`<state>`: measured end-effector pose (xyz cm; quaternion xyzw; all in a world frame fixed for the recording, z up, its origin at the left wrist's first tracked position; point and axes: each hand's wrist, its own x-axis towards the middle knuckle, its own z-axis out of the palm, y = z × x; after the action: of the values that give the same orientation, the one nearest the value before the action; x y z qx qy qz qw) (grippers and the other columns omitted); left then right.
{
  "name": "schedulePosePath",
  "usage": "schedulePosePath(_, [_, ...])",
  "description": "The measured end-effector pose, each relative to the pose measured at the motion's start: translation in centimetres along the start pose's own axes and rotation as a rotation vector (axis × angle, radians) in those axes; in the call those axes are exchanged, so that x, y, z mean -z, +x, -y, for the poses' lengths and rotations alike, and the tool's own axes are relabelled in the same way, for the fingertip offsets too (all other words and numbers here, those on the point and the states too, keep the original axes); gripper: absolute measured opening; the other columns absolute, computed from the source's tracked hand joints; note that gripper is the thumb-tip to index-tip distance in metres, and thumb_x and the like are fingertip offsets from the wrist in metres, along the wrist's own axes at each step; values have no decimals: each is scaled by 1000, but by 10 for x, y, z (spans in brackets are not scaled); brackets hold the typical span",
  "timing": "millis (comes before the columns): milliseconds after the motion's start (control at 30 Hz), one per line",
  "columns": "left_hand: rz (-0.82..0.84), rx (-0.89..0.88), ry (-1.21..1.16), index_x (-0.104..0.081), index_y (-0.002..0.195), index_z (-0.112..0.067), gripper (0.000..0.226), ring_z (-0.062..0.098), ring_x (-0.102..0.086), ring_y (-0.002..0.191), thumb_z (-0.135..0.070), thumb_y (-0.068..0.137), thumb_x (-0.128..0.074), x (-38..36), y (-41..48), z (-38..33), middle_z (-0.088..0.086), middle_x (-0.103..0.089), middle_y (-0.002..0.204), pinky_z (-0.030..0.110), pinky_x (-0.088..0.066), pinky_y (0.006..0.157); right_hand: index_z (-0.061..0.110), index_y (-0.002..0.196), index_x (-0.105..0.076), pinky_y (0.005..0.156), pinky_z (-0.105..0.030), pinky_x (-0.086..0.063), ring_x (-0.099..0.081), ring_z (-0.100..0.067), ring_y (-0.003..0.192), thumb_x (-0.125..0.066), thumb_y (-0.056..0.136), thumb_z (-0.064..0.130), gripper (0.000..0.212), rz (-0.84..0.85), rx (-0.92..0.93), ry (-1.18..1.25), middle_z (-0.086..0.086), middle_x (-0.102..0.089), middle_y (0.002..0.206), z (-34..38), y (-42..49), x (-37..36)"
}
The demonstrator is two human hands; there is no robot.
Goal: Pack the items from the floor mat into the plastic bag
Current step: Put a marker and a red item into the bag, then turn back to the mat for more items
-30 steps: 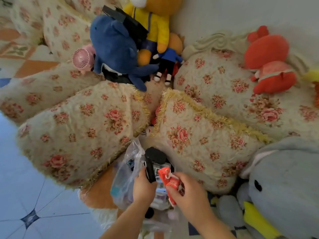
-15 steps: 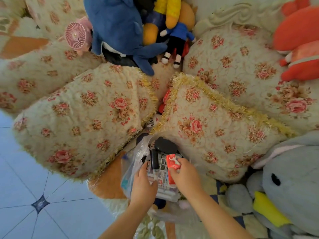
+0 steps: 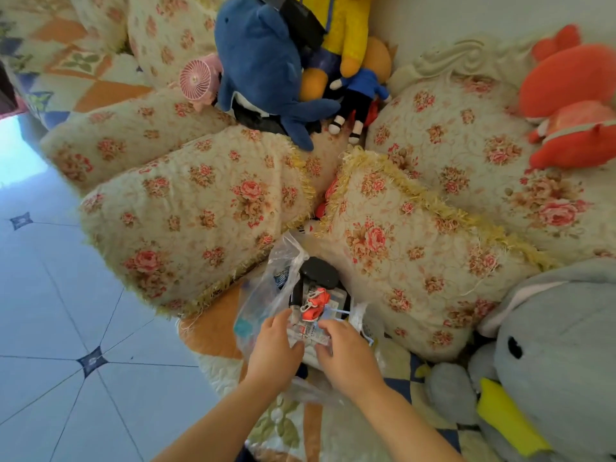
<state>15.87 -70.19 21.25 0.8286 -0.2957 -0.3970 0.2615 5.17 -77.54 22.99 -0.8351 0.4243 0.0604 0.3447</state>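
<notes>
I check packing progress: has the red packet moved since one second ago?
Yes. The red packet left the right hand and went down into the plastic bag, beside the black item.

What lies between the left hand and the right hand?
In the head view, the open plastic bag, with a white printed packet showing there; an orange item lies just beyond.

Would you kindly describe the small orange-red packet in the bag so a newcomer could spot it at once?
Find the two fringed floral cushions at the centre; the clear plastic bag sits open just below their gap. Inside it, next to a rounded black object, lies the orange-red packet, the only red thing among mostly black and whitish items.
</notes>
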Motion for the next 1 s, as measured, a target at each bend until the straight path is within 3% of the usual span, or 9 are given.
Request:
schedulePosePath(133, [-143,10,65,-35,137,-22,52,17,-42,126,-17,89,-54,-7,-62,7,0,-37,141,25,-37,100,20,134,-43,95,-28,-43,-48,-15,117,-47,93,25,41,-6,160,-22,0,-48,129,-7,-42,-3])
schedulePosePath(300, [-331,134,79,-29,143,-25,54,18,-40,129,-27,93,-49,-15,-159,40,-3,-30,147,28,-37,102,20,131,-46,97,-29,-41,-46,-15,120,-48,91,25,40,55,333,-91,0,-48,130,-2,-97,-22])
schedulePosePath(467, [-509,344,6,-27,144,-22,56,19,-37,132,-29,93,-50,-22,-264,109,1,-29,148,31,-35,105,17,127,-50,97,-27,-41,-49,-17,115,-52,90,20,38,220,518,-148,-3,-52,125,34,-159,-71])
schedulePosePath(733, [-809,662,-186,-29,141,-13,57,16,-31,134,-22,91,-54,-57,-449,221,5,-35,142,19,-19,108,15,128,-50,94,-28,-42,-55,-18,110,-59,87,21,42,540,867,-319,-5,-53,125,110,-278,-186])
schedulePosePath(1000, [-1126,1024,-492,-27,144,-17,55,16,-32,133,-24,93,-48,-153,-669,304,2,-32,145,23,-27,107,21,131,-46,91,-28,-44,-53,-15,109,-54,90,25,42,823,1201,-542,1,-48,127,151,-489,-318])
